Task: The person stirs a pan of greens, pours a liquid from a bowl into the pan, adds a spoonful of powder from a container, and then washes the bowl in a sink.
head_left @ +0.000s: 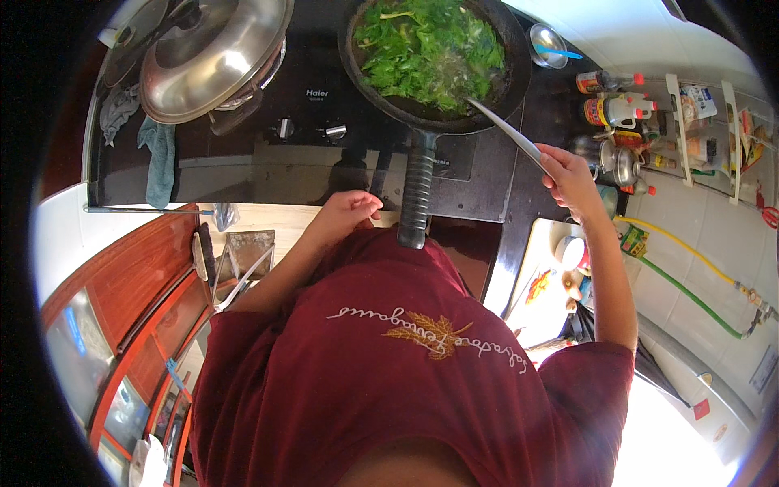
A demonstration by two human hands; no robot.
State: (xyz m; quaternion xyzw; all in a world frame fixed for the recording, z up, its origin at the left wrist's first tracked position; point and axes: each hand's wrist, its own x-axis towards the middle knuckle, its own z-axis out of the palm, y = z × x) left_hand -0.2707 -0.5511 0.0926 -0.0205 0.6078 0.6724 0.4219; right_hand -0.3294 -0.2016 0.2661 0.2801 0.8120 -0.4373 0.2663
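Note:
A dark wok [519, 89] on the black stovetop holds chopped leafy greens [430, 49] in some liquid. My right hand [572, 183] grips a long-handled metal cooking utensil [507, 127] to the right of the wok. Its far end reaches into the greens, so its head is hidden. The wok's black ribbed handle [418, 183] points back toward my body. Just left of that handle, my left hand [349, 215] hangs by the stove's front edge. Its fingers are loosely curled, with nothing visible in them, and they do not touch the handle.
A large steel lid [207, 61] rests over a pot at the left burner. A teal cloth [158, 162] drapes over the counter edge. Right of the wok are a small metal bowl [548, 45], several sauce bottles [604, 82], and a cutting board [540, 252] with items. Stove knobs [334, 131] face me.

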